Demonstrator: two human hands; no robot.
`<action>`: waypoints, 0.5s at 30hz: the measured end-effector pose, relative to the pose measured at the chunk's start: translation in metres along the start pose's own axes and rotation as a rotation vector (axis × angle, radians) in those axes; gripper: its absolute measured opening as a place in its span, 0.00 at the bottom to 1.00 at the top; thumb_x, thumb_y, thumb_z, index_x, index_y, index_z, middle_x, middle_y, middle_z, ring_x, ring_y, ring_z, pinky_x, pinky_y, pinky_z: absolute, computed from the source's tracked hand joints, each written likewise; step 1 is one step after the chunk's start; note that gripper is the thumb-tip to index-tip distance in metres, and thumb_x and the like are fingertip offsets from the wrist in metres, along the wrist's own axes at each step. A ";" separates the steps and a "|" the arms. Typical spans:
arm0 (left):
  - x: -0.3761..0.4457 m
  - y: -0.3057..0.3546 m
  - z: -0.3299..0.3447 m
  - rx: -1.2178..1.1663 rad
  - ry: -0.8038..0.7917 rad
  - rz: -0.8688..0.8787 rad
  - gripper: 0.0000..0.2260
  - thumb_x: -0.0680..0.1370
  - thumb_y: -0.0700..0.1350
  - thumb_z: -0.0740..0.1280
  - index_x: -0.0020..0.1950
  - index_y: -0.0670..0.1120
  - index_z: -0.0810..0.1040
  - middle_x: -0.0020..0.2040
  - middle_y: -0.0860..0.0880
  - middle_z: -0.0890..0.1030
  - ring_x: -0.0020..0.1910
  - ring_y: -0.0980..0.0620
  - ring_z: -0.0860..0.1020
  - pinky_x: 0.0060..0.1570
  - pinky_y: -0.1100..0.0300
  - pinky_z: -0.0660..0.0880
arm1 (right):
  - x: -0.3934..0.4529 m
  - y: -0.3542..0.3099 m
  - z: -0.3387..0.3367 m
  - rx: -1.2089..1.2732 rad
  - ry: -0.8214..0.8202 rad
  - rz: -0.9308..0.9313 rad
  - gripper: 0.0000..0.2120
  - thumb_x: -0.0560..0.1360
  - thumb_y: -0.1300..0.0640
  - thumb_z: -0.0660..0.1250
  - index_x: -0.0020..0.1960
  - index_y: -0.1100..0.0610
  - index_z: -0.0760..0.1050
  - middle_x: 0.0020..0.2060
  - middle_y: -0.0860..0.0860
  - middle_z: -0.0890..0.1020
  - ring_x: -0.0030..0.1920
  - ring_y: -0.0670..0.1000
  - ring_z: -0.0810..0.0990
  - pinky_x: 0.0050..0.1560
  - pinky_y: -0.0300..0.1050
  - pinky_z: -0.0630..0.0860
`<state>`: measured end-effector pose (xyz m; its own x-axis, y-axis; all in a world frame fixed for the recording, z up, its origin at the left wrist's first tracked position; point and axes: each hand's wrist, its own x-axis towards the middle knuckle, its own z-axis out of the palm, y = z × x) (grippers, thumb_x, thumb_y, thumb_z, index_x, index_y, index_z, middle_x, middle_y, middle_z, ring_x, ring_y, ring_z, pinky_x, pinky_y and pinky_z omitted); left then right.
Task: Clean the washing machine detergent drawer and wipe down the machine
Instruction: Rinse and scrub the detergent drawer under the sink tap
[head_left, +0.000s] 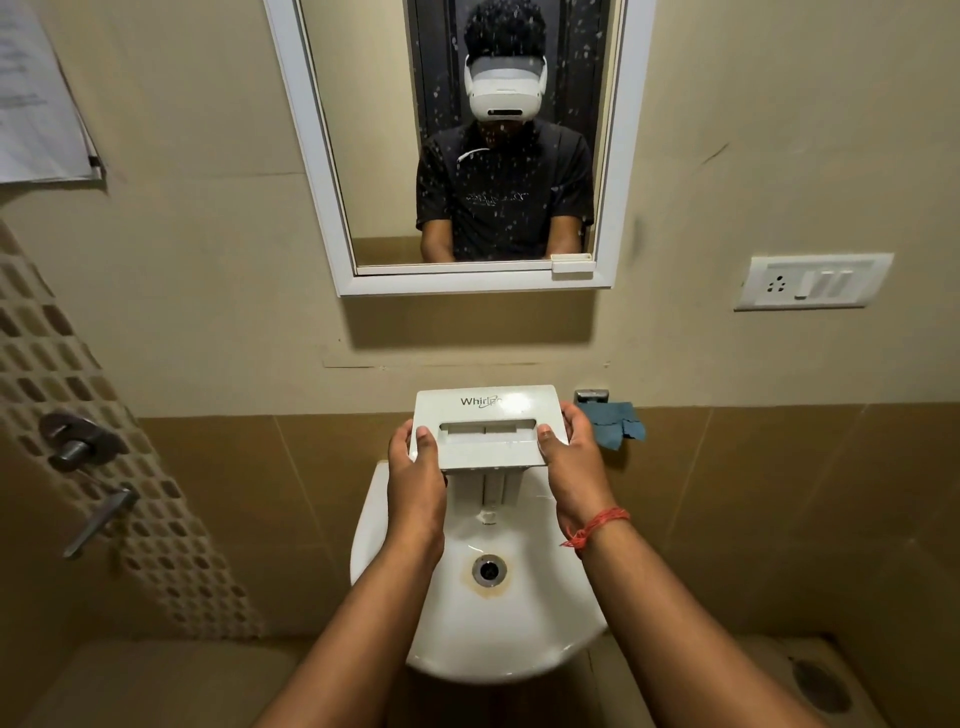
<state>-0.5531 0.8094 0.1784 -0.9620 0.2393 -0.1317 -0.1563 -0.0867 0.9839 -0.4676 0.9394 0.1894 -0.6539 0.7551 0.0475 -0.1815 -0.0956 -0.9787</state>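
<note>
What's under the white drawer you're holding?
Under the detergent drawer, held by the left hand and right hand, is the white sink with its drain. The drawer hides the sink's back edge and any tap.

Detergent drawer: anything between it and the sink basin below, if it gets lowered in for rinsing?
Nothing visible. The left hand and right hand grip the detergent drawer by its front panel, directly above the sink basin. The basin looks bare around its drain. The blue cloth hangs off to the right.

drawer (488, 426): body mostly hidden behind front panel | tap: hidden behind drawer | paper (36, 93): cut off at left edge, print unreadable
</note>
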 end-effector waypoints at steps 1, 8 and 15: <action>0.000 0.001 0.001 -0.004 0.001 -0.001 0.14 0.81 0.60 0.58 0.67 0.65 0.67 0.61 0.56 0.77 0.60 0.52 0.77 0.64 0.45 0.74 | 0.000 -0.001 0.000 -0.001 0.004 -0.003 0.18 0.82 0.62 0.60 0.68 0.49 0.67 0.55 0.41 0.76 0.54 0.38 0.76 0.43 0.28 0.74; 0.005 0.006 0.004 -0.037 -0.005 0.003 0.15 0.82 0.57 0.58 0.69 0.62 0.68 0.56 0.60 0.78 0.57 0.54 0.78 0.62 0.48 0.76 | 0.009 -0.003 0.003 0.000 0.019 -0.028 0.19 0.81 0.62 0.60 0.70 0.49 0.67 0.60 0.44 0.77 0.59 0.44 0.77 0.55 0.37 0.74; 0.012 0.006 0.001 -0.043 0.000 -0.008 0.14 0.82 0.57 0.58 0.69 0.61 0.67 0.58 0.57 0.78 0.57 0.55 0.78 0.61 0.47 0.77 | 0.017 0.010 0.007 0.028 0.052 0.032 0.20 0.81 0.62 0.61 0.71 0.50 0.68 0.63 0.47 0.77 0.61 0.48 0.78 0.59 0.45 0.77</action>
<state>-0.5653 0.8127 0.1833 -0.9608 0.2397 -0.1394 -0.1732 -0.1263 0.9767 -0.4856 0.9472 0.1821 -0.6208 0.7839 0.0050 -0.1822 -0.1382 -0.9735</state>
